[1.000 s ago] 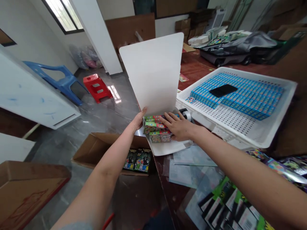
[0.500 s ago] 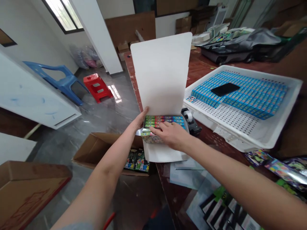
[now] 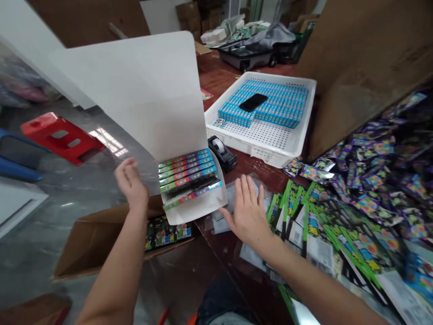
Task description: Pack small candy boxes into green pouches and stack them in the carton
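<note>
Looks like mid-packing — white box [image 3: 196,209] lid-up at the table [image 3: 221,246] edge, small boxes [image 3: 186,168] rowed inside. Both hands empty: left hand [image 3: 131,184] loosely curled, right hand [image 3: 248,212] flat, thumb out. Next move probably calls for squaring the front row [image 3: 192,196].

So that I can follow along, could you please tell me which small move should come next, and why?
Probably the right hand should straighten the front carton in the white box: it sits apart from the cartons behind, and the raised lid leaves access.
</note>
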`<move>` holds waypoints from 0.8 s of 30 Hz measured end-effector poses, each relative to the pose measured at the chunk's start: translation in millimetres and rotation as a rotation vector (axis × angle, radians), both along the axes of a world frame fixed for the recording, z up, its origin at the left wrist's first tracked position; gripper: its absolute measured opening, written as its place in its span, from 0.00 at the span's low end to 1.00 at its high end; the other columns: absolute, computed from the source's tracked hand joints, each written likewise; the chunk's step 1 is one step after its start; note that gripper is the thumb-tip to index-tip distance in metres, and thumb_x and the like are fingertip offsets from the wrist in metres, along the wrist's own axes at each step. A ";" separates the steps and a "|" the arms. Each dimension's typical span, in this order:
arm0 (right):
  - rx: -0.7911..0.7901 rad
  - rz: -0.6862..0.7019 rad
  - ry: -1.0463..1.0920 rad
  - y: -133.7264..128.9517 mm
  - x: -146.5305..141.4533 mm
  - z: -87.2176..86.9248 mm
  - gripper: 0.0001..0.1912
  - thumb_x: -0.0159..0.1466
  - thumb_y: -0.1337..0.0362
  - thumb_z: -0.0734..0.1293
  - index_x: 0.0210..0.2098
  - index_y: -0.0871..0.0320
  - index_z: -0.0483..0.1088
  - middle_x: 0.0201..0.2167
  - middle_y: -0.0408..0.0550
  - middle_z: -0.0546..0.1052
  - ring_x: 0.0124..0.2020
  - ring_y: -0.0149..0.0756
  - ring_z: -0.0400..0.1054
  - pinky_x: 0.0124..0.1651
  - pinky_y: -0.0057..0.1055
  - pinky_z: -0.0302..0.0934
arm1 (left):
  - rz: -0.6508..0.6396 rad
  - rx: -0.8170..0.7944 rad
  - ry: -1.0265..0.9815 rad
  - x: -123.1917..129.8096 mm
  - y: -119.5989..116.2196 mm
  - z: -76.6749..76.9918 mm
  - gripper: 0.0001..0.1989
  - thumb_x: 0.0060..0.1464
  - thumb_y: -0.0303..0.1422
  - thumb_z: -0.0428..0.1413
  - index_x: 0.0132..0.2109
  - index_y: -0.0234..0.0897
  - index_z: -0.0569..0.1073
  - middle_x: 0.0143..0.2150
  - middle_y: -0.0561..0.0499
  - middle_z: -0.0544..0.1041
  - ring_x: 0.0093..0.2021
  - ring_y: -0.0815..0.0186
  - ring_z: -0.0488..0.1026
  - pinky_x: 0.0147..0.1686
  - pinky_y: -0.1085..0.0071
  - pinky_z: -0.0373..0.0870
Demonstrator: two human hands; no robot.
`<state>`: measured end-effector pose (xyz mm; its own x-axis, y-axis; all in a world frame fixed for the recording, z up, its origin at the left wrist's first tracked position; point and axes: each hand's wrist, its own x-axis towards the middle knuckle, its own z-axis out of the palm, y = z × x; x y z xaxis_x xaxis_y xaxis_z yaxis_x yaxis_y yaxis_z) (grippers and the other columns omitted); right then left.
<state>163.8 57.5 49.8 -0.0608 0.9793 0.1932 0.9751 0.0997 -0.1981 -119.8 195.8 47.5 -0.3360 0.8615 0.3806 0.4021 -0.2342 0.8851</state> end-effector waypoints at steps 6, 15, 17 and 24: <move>-0.183 0.082 -0.012 -38.1 22.4 -48.7 0.36 0.71 0.43 0.57 0.73 0.52 0.52 0.75 0.58 0.46 0.74 0.60 0.42 0.68 0.70 0.38 | -0.466 0.159 1.107 30.7 -85.7 5.9 0.38 0.48 0.61 0.61 0.65 0.64 0.66 0.71 0.51 0.63 0.72 0.41 0.52 0.71 0.40 0.36; -0.335 0.175 -0.067 -62.1 76.2 -32.3 0.27 0.70 0.61 0.61 0.68 0.49 0.62 0.73 0.55 0.54 0.73 0.57 0.49 0.69 0.67 0.42 | -0.583 -0.015 1.366 56.1 -31.1 37.3 0.58 0.38 0.64 0.64 0.72 0.48 0.57 0.78 0.43 0.43 0.75 0.32 0.34 0.68 0.36 0.21; -0.280 0.149 -0.058 -61.5 64.4 -23.2 0.28 0.68 0.62 0.63 0.67 0.53 0.64 0.72 0.60 0.56 0.73 0.58 0.49 0.69 0.67 0.41 | -0.612 -0.048 1.385 53.0 -22.7 35.4 0.61 0.38 0.65 0.64 0.74 0.45 0.53 0.77 0.41 0.43 0.75 0.31 0.34 0.67 0.34 0.21; 0.010 0.356 0.063 -16.0 -37.8 0.8 0.26 0.69 0.56 0.66 0.63 0.60 0.65 0.60 0.57 0.72 0.63 0.48 0.62 0.71 0.51 0.45 | -0.573 -0.093 1.423 43.0 4.7 30.3 0.52 0.53 0.57 0.59 0.75 0.47 0.45 0.77 0.44 0.48 0.75 0.36 0.41 0.67 0.35 0.35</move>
<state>126.0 41.5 50.6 -0.3855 0.8969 0.2168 0.8647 0.4331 -0.2543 -76.8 200.5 77.8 0.6225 0.7821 0.0283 0.7786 -0.6154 -0.1226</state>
